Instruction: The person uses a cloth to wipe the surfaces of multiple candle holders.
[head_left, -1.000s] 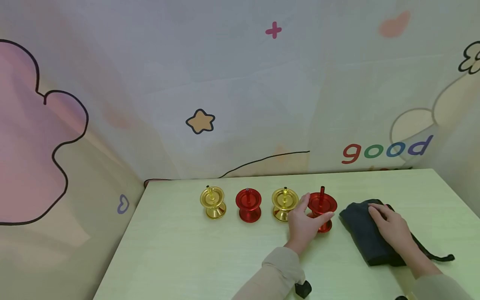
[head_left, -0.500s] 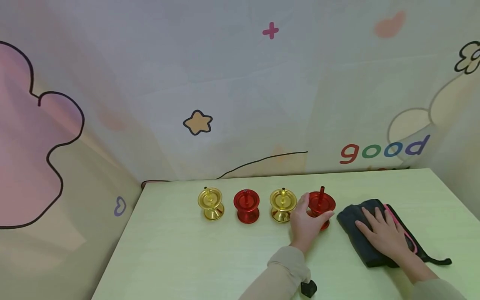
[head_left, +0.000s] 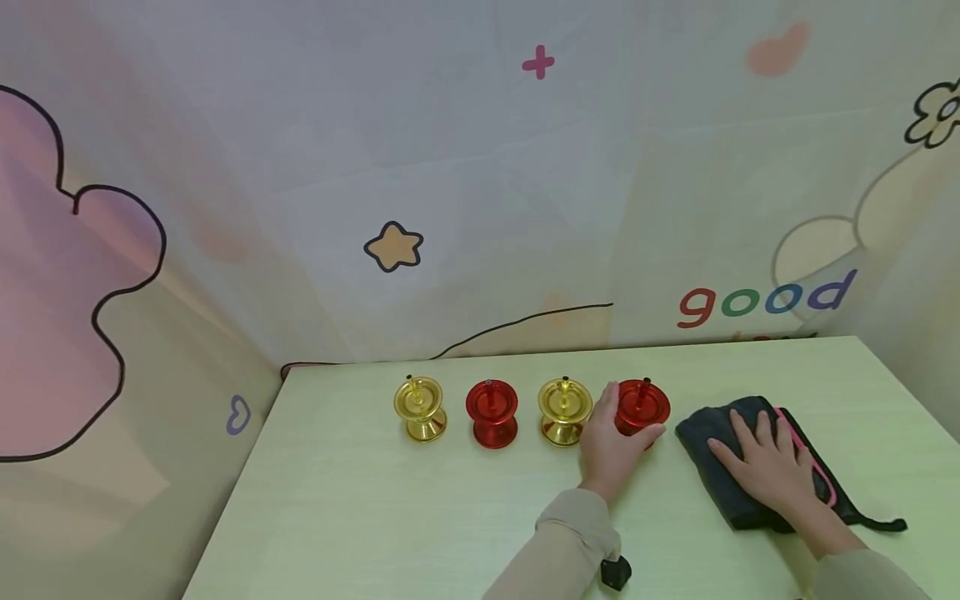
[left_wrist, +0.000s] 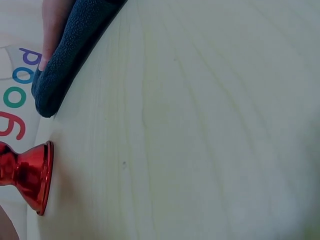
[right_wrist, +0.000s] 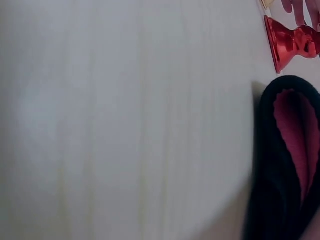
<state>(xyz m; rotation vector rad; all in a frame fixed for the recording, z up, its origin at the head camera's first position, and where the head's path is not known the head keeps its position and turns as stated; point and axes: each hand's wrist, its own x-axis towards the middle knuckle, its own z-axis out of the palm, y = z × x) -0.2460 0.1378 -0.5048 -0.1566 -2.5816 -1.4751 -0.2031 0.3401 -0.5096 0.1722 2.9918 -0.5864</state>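
In the head view my left hand (head_left: pixel 613 442) holds a red candle holder (head_left: pixel 642 403) at the right end of a row, thumb on its right side and fingers on its left. The holder is upright; its lower part is mostly hidden by the hand. In the left wrist view the flared red foot (left_wrist: pixel 36 175) shows close over the table. My right hand (head_left: pixel 772 467) rests flat, fingers spread, on a dark folded fabric item (head_left: pixel 720 467) with pink edging and a black strap. The right wrist view shows pink lining (right_wrist: pixel 295 135) inside its fold.
Left of the held one stand a gold candle holder (head_left: pixel 565 404), a red one (head_left: pixel 492 408) and another gold one (head_left: pixel 420 404). The pale table (head_left: pixel 360 517) meets a printed backdrop (head_left: pixel 480 167) behind. A small black object (head_left: pixel 616 573) is at my left sleeve.
My right hand has flattened and spread over the fabric item, and pink edging has come into view. The red candle holder in my left hand has sunk slightly and its spike looks shorter.
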